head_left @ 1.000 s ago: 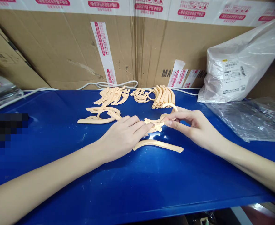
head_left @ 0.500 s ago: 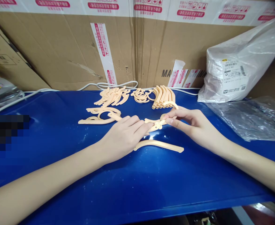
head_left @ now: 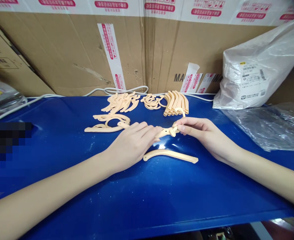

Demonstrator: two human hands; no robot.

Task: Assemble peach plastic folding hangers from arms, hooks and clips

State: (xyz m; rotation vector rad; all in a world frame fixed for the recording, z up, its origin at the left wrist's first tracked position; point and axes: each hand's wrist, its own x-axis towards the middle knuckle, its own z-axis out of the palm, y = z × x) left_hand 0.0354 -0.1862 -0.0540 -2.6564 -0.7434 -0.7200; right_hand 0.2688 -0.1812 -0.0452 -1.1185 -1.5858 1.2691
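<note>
Cream plastic pieces that look like clothes-hanger parts lie on a blue table. My left hand [head_left: 133, 145] is closed around a hanger arm [head_left: 165, 132], whose end with a hole sticks out beyond the fingertips. Between thumb and fingers, my right hand [head_left: 197, 130] pinches a hanger hook [head_left: 180, 111]; its curved end rises above the fingers. At the hook's base a round knob [head_left: 172, 132] meets the end of the held arm; whether they are joined I cannot tell. Just below my hands lies a loose curved hanger arm [head_left: 170, 154].
Behind the hands are a pile of short arms [head_left: 120, 102], a heap of hooks [head_left: 150, 102] and a row of long arms [head_left: 176, 101]. More hanger pieces [head_left: 106, 128] lie left. A white plastic bag [head_left: 252, 76], clear wrap [head_left: 269, 126], a white cable [head_left: 94, 90] and cardboard boxes [head_left: 74, 50] border the table.
The hook has turned in my right hand, and the round knob now faces more downward at the arm's end. My left hand has barely moved.
</note>
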